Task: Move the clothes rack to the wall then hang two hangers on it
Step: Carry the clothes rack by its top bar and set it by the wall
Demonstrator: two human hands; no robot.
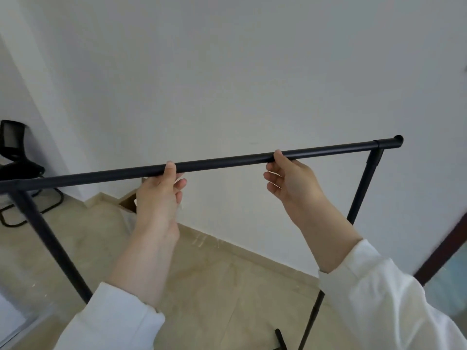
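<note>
A black metal clothes rack (222,162) stands on the beige tiled floor (214,274), close in front of a white wall (227,72). Its top bar runs across the view, low at the left edge and rising to a capped end at the right. One leg slants down from the bar's left end, and another drops from the T-joint near the right end down to the floor.

The left hand (158,195) is at the bar a little left of its middle, thumb laid up against the near side and fingers curled loosely below and behind it; the grip looks slack, and whether the fingers really close around the bar is hard to tell from this angle. The right hand (290,178) is further along, towards the right end, thumb hooked over the top of the bar and fingers bent underneath, only partly closed. Both arms wear white sleeves (379,294) pushed back from the wrists.

At the left edge, by the wall, stands a black office chair (15,157). A brown cardboard piece (129,202) lies on the floor at the foot of the wall, partly hidden behind the left hand. A dark door frame (444,248) shows at the right edge.
</note>
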